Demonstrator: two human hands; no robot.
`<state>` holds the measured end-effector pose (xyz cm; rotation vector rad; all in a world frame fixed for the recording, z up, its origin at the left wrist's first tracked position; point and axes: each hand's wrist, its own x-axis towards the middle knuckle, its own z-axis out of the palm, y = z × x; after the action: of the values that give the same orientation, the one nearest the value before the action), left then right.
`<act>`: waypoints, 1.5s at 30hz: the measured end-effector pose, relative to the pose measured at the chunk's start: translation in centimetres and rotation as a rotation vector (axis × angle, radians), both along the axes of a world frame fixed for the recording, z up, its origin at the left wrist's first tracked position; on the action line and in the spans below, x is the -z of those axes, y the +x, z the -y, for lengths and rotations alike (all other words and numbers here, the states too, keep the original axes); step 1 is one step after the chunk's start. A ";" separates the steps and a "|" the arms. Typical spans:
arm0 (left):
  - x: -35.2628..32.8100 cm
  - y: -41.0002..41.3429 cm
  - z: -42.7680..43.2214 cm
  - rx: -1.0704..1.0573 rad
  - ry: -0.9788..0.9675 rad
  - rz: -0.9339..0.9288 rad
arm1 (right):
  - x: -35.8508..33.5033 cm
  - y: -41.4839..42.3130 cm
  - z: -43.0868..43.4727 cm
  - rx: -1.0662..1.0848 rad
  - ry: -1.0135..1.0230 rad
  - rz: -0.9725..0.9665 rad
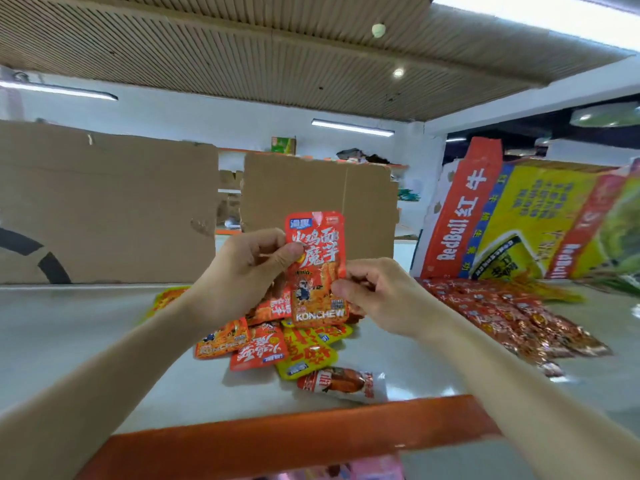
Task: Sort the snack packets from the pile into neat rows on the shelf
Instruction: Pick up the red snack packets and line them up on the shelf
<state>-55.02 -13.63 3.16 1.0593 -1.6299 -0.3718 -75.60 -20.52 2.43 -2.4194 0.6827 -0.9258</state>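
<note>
Packets of snacks are heaped in a loose pile (263,344) at the middle of the grey shelf (86,341), just behind its orange front edge (294,441). Red, orange and yellow wrappers are mixed there and overlap at all angles. A yellow packet (306,355) lies near the front of the heap, and a red-and-white packet (341,384) lies nearest the edge, at the heap's front right.

One red packet (317,268), printed KONCHEW along its bottom, is held upright in the air above the pile, its printed face turned to the camera. It is pinched by both hands. The left hand (242,271) is curled, with the thumb pressed on the packet's upper left part. The right hand (377,296) is likewise curled, and the packet's lower right edge is gripped between thumb and forefinger.

To the right of the pile, overlapping red packets are laid in rows (512,317) that run from the back of the shelf towards the front. Behind those rows a flattened Red Bull carton (512,220) is propped, leaning. Two brown cardboard sheets (104,202) are stood along the back of the shelf, with a gap between them.
</note>
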 end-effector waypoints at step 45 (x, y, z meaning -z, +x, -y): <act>2.7 -36.3 13.6 -0.683 -0.061 0.449 | 4.7 -33.6 9.3 0.478 -0.381 -0.146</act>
<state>-91.28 -27.21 0.45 1.6475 -1.5223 0.3919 -109.23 -29.83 -2.29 -2.7305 1.2794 -1.1550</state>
